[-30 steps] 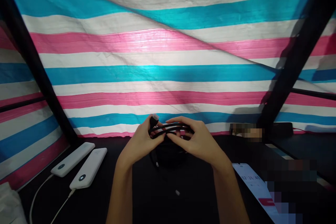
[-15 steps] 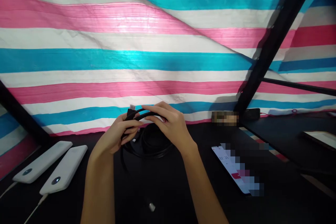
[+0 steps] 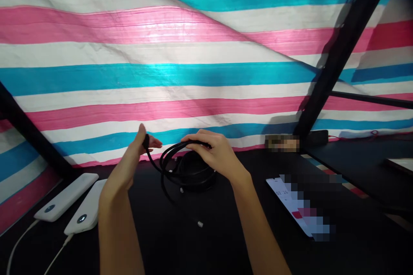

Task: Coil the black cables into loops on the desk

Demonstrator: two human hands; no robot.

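Observation:
A black cable [image 3: 155,164] hangs in loose loops between my two hands above the dark table. The fingers and thumb of my right hand [image 3: 214,150] close on the top of the loops. One black end of the cable rests in my left hand [image 3: 137,150], against the fingers, with the thumb raised; its plug is hidden there. A free end with a pale metal plug [image 3: 200,224] dangles toward me, below the loops. Behind, more black cable [image 3: 206,187] lies coiled on the table, with small light plug tips beside it.
Two white power banks [image 3: 69,197] with thin cords lie at left, one partly behind my left forearm. A lit phone [image 3: 287,202] rests at right. Black frame posts [image 3: 342,60] stand before a striped sheet [image 3: 193,77]. A dark small box [image 3: 318,137] sits at the back right.
My left hand has moved left, away from my right hand, and its thumb has lifted. The loops now hang wider between the hands. The dangling plug has swung up and right.

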